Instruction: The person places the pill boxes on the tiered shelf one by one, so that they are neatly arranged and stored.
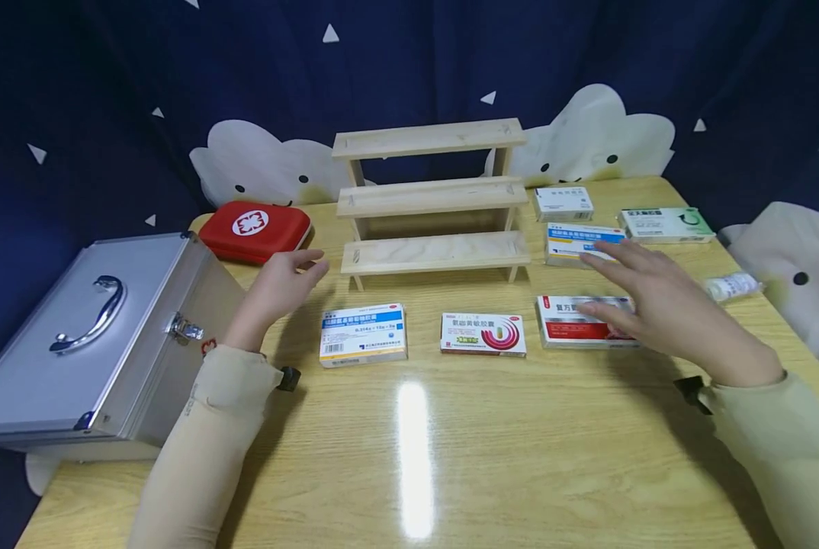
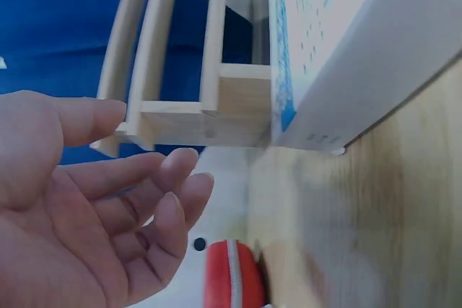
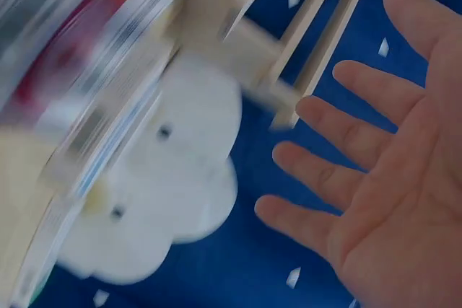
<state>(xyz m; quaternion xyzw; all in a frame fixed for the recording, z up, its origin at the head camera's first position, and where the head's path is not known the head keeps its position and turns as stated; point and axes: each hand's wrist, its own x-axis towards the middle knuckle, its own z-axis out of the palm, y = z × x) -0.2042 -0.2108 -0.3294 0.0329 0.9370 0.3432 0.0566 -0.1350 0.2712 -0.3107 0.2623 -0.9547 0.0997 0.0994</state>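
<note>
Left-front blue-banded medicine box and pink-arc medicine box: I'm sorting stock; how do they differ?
The blue-banded box looks larger than the pink-arc box. The blue-banded box shows a barcode on top; the pink-arc box, curved stripes. Both rest on the table before the three-tier wooden shelf.

this place seems to be a curtained corner of a room with a table (image 1: 554,465), but i cannot tell whether the room belongs to a home, a shop or a studio. behind the light wood-grain top hangs a dark blue curtain (image 1: 409,69), which carries white triangles (image 1: 330,34) and clouds (image 1: 245,160) with faces, a pattern rather suited to a child's bedroom. a medical character is given by the printed medicine boxes (image 1: 474,334) near a stepped wooden rack (image 1: 437,255), and by the red zip case (image 1: 282,229) with its round white emblem (image 1: 250,223).
</note>
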